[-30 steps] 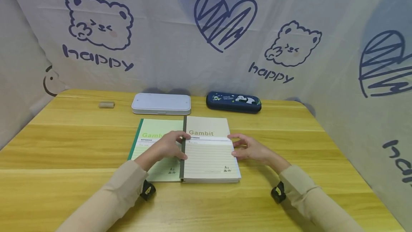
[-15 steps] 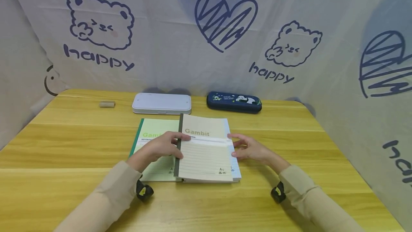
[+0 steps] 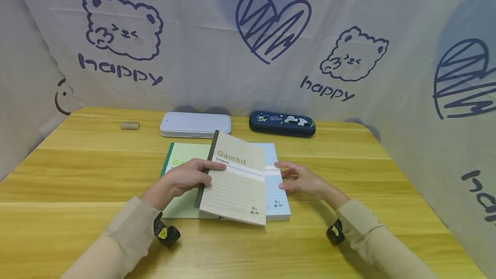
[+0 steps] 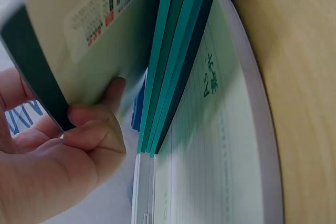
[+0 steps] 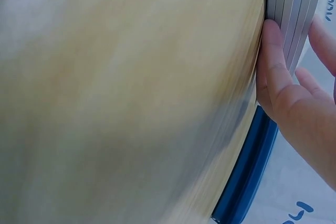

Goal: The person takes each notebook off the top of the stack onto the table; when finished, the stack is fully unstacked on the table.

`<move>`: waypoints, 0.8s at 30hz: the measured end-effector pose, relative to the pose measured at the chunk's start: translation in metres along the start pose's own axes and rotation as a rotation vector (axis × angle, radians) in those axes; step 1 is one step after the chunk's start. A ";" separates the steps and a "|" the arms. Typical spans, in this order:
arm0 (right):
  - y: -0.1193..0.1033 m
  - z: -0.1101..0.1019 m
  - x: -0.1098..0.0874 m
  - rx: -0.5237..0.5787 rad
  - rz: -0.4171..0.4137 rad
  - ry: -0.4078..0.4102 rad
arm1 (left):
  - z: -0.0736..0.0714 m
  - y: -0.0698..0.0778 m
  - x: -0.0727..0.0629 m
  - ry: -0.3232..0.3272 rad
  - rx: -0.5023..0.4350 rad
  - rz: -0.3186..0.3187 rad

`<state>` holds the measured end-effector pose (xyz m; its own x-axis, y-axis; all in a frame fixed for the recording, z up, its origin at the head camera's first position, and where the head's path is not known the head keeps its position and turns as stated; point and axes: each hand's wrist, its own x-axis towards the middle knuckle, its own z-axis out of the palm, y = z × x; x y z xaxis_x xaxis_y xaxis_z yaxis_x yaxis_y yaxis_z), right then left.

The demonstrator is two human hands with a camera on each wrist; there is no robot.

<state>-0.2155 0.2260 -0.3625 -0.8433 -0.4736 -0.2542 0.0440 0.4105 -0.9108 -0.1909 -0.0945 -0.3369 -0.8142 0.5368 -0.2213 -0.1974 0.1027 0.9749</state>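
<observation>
My left hand [image 3: 185, 180] pinches a cream Gambit notebook [image 3: 236, 184] by its dark spine, thumb and fingers on opposite faces. This notebook is lifted and tilted, its barcode sticker [image 4: 105, 14] on the back showing in the left wrist view. Below it, a green notebook [image 3: 178, 150] with a green spine lies to the left, partly covered. To the right, a light-blue notebook [image 3: 276, 188] tops a stack whose page edges [image 5: 294, 3] show in the right wrist view. The fingertips of my right hand [image 3: 304, 180] touch that stack's right edge, fingers fairly straight.
A white pencil case [image 3: 195, 125] and a dark blue panda pencil case [image 3: 282, 124] stand along the table's back edge. A small beige cylinder [image 3: 129, 126] lies at the back left. Behind hangs a printed curtain [image 3: 213, 68].
My left hand has lifted the cream notebook off the right stack and moved it left, turning it slightly clockwise, which uncovers the light-blue notebook. My right hand has stayed at the stack's edge.
</observation>
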 end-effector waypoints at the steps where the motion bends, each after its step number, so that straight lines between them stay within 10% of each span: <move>1: 0.000 0.000 0.000 0.003 -0.010 -0.007 | 0.000 0.000 0.000 0.000 -0.003 -0.001; 11: 0.001 0.000 -0.001 0.026 -0.028 -0.025 | -0.002 -0.003 -0.006 -0.003 -0.084 0.005; 24: 0.000 0.001 0.000 -0.007 -0.007 -0.005 | -0.007 -0.002 -0.014 0.134 0.056 0.141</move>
<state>-0.2148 0.2256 -0.3626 -0.8410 -0.4801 -0.2493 0.0345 0.4124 -0.9104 -0.1825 -0.1080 -0.3355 -0.8978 0.4331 -0.0798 -0.0484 0.0831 0.9954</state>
